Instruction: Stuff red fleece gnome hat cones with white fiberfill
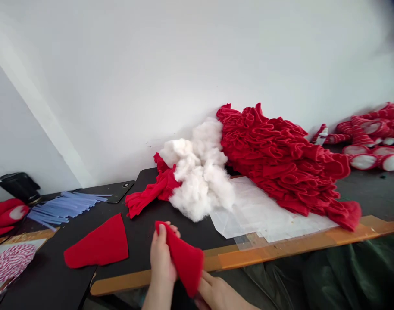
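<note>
My left hand pinches the narrow tip of a red fleece cone piece near the table's front edge, thumb and fingers closed on it. My right hand is under the piece's wide lower end, holding it from below; its fingers are mostly hidden by the cloth. A second flat red cone piece lies on the black table to the left. Just behind my hands sits a heap of white stuffing.
A big pile of red fleece pieces rests on clear plastic sheets. More red pieces lie left of the stuffing. Blue strips, red-white twine and striped stuffed items lie at the sides. A taped wooden edge runs along the front.
</note>
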Demonstrator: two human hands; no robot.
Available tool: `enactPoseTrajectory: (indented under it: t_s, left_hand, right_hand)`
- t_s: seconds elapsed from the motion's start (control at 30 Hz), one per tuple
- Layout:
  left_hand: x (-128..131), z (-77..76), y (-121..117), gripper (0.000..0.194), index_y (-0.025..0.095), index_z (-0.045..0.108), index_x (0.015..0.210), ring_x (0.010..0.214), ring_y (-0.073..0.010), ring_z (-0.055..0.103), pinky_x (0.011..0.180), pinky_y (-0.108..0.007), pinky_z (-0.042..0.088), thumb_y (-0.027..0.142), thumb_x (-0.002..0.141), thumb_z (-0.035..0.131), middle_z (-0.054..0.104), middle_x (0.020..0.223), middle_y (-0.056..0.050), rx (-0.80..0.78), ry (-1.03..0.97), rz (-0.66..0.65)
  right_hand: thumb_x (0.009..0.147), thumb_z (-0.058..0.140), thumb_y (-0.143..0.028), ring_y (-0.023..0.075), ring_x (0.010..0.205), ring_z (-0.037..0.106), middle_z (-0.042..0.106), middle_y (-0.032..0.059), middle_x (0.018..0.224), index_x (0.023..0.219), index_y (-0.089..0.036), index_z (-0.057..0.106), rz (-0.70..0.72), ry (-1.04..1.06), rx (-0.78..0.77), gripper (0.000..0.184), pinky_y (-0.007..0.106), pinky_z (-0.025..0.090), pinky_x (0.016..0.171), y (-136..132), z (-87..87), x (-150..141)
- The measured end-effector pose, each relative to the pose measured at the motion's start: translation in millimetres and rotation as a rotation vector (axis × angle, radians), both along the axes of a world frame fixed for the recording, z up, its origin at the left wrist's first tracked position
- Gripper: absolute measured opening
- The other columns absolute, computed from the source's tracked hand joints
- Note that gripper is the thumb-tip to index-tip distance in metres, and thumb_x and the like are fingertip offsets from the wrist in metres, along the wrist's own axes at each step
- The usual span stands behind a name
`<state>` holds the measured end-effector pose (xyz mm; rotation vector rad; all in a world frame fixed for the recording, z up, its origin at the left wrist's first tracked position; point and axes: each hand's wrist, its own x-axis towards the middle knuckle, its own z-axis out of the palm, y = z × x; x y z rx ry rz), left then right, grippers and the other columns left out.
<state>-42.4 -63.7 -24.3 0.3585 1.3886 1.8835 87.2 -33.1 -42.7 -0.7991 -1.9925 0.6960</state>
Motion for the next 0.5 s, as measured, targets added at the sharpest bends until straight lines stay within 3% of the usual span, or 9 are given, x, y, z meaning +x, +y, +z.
enactPoseTrajectory:
  t_s: [0.03,0.1,0.2,0.27,0.33,0.4,0.5]
  left_hand:
    - [-14,-1.7,7,0.037,0.019,0.05,0.091,0.057,-0.0151,0.058,0.058,-0.032,0.049,0.053,0.077,0.051,0.06,0.071,-0.003,-0.077,0.177,-0.006]
    - [-39,-4.6,21,0.04,0.018,0.05,0.09,0.058,-0.0187,0.058,0.056,-0.036,0.048,0.054,0.073,0.052,0.058,0.071,-0.004,-0.163,0.324,-0.017]
    - [-56,-7.2,35,0.045,0.015,0.051,0.095,0.096,-0.0326,0.057,0.081,-0.049,0.046,0.041,0.062,0.066,0.057,0.096,-0.015,-0.221,0.479,0.009]
    - [-56,-6.6,44,0.05,0.012,0.051,0.106,0.122,-0.0358,0.039,0.099,-0.052,0.033,0.034,0.063,0.066,0.047,0.12,-0.02,-0.208,0.745,0.029]
    - [-50,-2.9,55,0.049,0.011,0.049,0.114,0.129,-0.0349,0.03,0.105,-0.052,0.026,0.032,0.071,0.059,0.039,0.129,-0.02,-0.164,1.118,-0.007]
    - [-40,3.7,70,0.046,0.011,0.048,0.119,0.127,-0.0343,0.033,0.104,-0.054,0.028,0.029,0.078,0.052,0.038,0.13,-0.02,-0.103,1.433,-0.091]
    - [-21,15.5,99,0.05,0.014,0.044,0.125,0.129,-0.0346,0.031,0.103,-0.056,0.029,0.023,0.077,0.052,0.038,0.135,-0.018,-0.005,1.551,-0.217]
  right_hand:
    - [0.081,0.056,-0.04,0.0281,0.103,0.062,0.065,0.0102,0.11,0.11,-0.025,0.065,-0.015,-0.004,0.0,0.034,0.039,0.055,0.084,3,-2.7,12]
    - [0.083,0.052,-0.04,0.0268,0.103,0.062,0.064,0.0105,0.113,0.111,-0.025,0.064,-0.038,-0.027,-0.006,0.034,0.037,0.056,0.082,14,-6.2,42]
    - [0.089,0.042,-0.037,0.0246,0.111,0.057,0.057,0.0114,0.125,0.117,-0.023,0.058,-0.101,-0.073,0.012,0.035,0.035,0.055,0.082,52,2.5,83]
    - [0.088,0.043,-0.039,0.0269,0.124,0.045,0.045,0.0143,0.137,0.126,-0.02,0.05,-0.24,-0.089,0.102,0.043,0.042,0.047,0.094,92,20.8,90]
    - [0.083,0.05,-0.044,0.031,0.133,0.031,0.032,0.0177,0.144,0.133,-0.018,0.041,-0.386,-0.137,0.144,0.057,0.05,0.034,0.104,136,44.3,74]
    - [0.079,0.057,-0.047,0.0348,0.137,0.02,0.02,0.0194,0.149,0.139,-0.018,0.033,-0.488,-0.189,-0.001,0.071,0.053,0.026,0.106,176,63.9,44]
    - [0.076,0.062,-0.046,0.0427,0.133,0.021,0.015,0.0213,0.149,0.14,-0.02,0.032,-0.544,-0.165,-0.216,0.075,0.059,0.027,0.099,218,70.3,-2]
